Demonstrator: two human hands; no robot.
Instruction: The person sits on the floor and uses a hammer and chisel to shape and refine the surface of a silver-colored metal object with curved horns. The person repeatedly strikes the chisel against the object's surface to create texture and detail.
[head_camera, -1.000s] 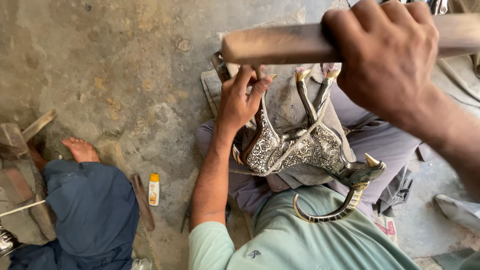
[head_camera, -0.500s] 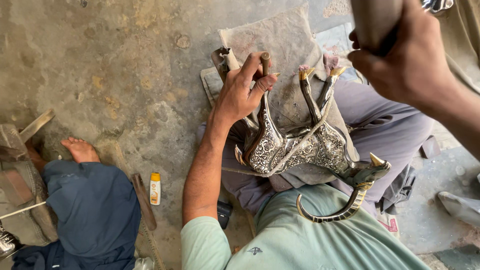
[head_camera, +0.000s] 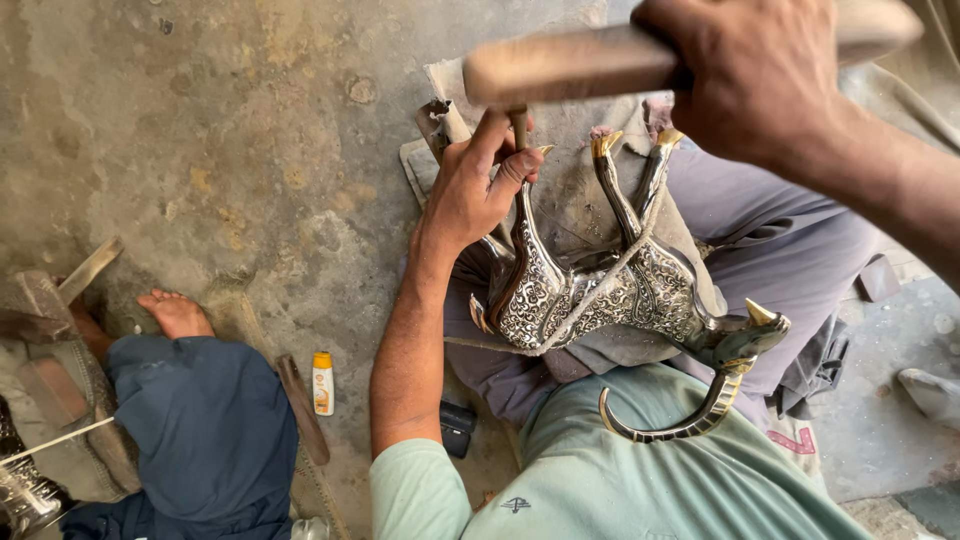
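An engraved silver metal animal figure (head_camera: 600, 295) with gold hooves and a curved horn (head_camera: 690, 420) lies upside down across my lap on a grey pad (head_camera: 570, 195), tied with a cord. My left hand (head_camera: 470, 195) grips one of its front legs and holds a thin metal punch (head_camera: 519, 125) upright against the leg. My right hand (head_camera: 750, 80) is closed around a thick wooden mallet (head_camera: 560, 65). The mallet is blurred and lies across the top of the punch.
Another person sits at the left, with a bare foot (head_camera: 175, 312) and blue trousers (head_camera: 200, 420) showing. A small white bottle with a yellow cap (head_camera: 322, 383), a wooden stick (head_camera: 300, 410) and a small black box (head_camera: 457, 428) lie on the stained concrete floor (head_camera: 200, 120).
My right hand had lifted the mallet up out of view; it has swung back down onto the punch. My left hand stays on the leg, now with the punch visible.
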